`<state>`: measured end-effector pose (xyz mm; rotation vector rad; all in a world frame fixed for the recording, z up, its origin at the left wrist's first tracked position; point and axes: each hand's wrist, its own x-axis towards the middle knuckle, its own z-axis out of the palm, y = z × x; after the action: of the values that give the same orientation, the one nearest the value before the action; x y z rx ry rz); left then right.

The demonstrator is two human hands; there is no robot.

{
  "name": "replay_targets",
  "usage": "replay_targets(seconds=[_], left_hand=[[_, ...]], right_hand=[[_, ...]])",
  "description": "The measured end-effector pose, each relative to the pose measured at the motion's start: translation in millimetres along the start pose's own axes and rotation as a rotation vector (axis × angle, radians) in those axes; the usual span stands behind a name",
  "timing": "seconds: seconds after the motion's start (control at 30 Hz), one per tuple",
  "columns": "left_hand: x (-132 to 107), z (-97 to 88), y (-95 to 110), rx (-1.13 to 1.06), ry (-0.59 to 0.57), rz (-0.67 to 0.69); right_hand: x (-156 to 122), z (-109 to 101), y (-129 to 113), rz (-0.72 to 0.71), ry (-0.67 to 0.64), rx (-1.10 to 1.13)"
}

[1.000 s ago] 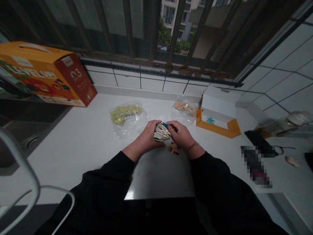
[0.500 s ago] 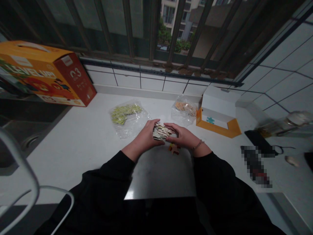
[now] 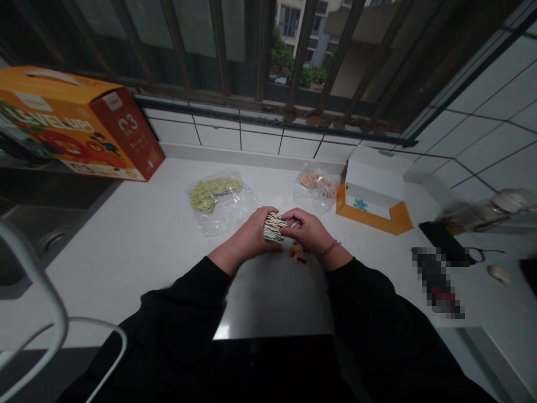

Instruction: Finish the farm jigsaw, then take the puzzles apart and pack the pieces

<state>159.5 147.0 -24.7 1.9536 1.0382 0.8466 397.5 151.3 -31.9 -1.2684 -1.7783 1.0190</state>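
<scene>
Both my hands meet over the white counter (image 3: 138, 240) and grip a stack of flat puzzle pieces (image 3: 272, 228) between them. My left hand (image 3: 251, 235) wraps the stack from the left with fingers curled round it. My right hand (image 3: 305, 229) closes on it from the right. A few loose orange and red puzzle pieces (image 3: 297, 253) lie on the counter just under my right wrist.
A clear bag of green pieces (image 3: 216, 193) lies left of the hands, and a bag of orange pieces (image 3: 318, 184) behind them. An open white and orange box (image 3: 373, 196) stands at the right, a big orange carton (image 3: 75, 126) at far left by a sink.
The stack has been squeezed tighter and shifted slightly left between the hands. My right hand has moved in closer over it.
</scene>
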Motion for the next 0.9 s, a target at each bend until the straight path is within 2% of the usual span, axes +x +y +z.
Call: replay_targets(seconds=[0.07, 0.2, 0.43, 0.57, 0.63, 0.7, 0.77, 0.9], left_hand=[[0, -0.8, 1, 0.000, -0.001, -0.018], [0, -3.1, 1, -0.030, -0.009, -0.022], [-1, -1.5, 7, 0.002, -0.033, 0.016], [0, -1.1, 10, 0.035, -0.021, 0.002], [0, -1.4, 10, 0.046, 0.007, -0.009], [0, -1.5, 8, 0.044, 0.030, -0.026], [-1, -0.9, 7, 0.035, 0.039, -0.039], [-1, 0.6, 7, 0.045, 0.044, -0.037]], right_hand=[[-1, -6, -2, -0.031, -0.028, -0.029], [-3, -16, -2, -0.048, -0.137, 0.058], [-1, -1, -2, 0.051, -0.024, 0.003], [-1, -11, -16, -0.047, 0.020, -0.221], [-9, -26, -24, -0.059, 0.042, -0.402], [-22, -41, -29, 0.031, 0.022, -0.571], [-40, -51, -32, 0.128, -0.046, -0.631], [-71, -46, -33, 0.107, -0.087, -0.656]])
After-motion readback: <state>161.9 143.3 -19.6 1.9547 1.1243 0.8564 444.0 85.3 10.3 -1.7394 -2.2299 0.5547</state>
